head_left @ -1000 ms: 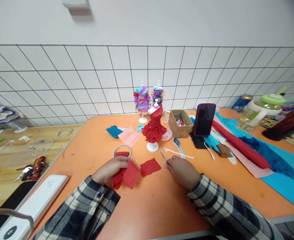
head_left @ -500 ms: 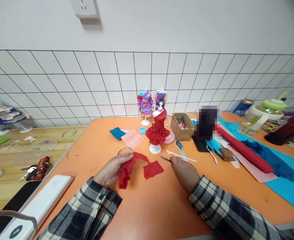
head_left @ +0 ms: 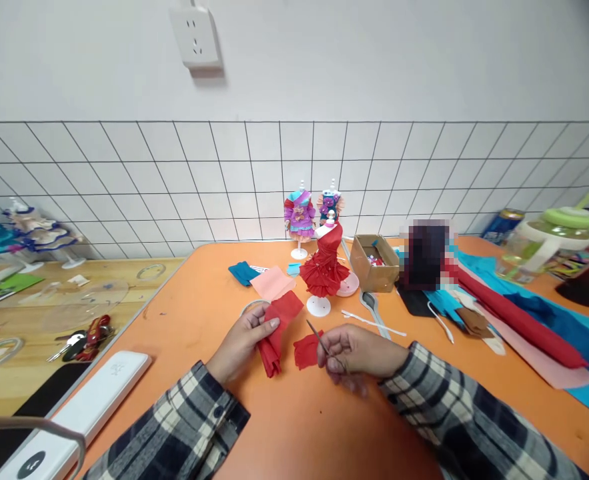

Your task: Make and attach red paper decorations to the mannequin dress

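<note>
My left hand (head_left: 243,339) pinches a folded strip of red crepe paper (head_left: 283,308), its upper end fanned out and its lower end hanging in folds. In my right hand (head_left: 367,352) is a pair of small scissors (head_left: 315,329), blades pointing up and left; the fingers hide most of the handles. Between the hands a loose red crepe paper piece (head_left: 305,352) lies on the orange table (head_left: 294,427), partly behind the scissors and right fingers. Just beyond stands a small dress form in a ruffled red dress (head_left: 324,263). A roll of tape (head_left: 254,305) shows partly behind my left hand.
Two more dressed forms (head_left: 300,213) stand behind. A cardboard box (head_left: 374,270), a grey spoon (head_left: 371,307), white twisted strips (head_left: 374,323) and crepe paper rolls (head_left: 519,313) are to the right. Pink paper (head_left: 273,283) lies left of the red dress; a white power bank (head_left: 84,400) is near left.
My right hand has turned and brought the scissors left, over the loose red piece. My left hand has raised and spread the end of the red strip. The view has shifted slightly.
</note>
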A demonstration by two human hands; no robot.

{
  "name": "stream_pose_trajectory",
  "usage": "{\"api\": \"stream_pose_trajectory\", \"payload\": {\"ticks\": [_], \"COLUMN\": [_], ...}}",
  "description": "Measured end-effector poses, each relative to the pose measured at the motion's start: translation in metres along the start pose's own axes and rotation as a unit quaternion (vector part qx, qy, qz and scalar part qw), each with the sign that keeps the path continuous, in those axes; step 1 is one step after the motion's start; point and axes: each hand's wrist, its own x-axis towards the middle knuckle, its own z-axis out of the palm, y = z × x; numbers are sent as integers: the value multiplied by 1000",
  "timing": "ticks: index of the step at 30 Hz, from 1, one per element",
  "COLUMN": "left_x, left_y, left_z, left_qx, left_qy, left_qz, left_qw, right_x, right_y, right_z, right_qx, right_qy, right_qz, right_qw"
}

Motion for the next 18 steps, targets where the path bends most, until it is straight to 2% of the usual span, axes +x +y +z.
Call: {"api": "stream_pose_trajectory", "payload": {"ticks": [6, 11, 18], "left_x": [0, -4, -4], "left_y": [-20, -25, -24], "left_z": [5, 9, 9], "left_qx": [21, 47, 72], "left_qy": [-54, -85, -89], "left_qz": [-29, -40, -31], "left_qw": [998, 995, 993], "right_x": [5, 4, 5], "right_y": [24, 20, 16], "right_z": [9, 9, 8], "right_qx": [73, 48, 3], "right_qy": [2, -9, 0], "right_qz": [-10, -25, -31], "right_qw": [997, 999, 1000]}}
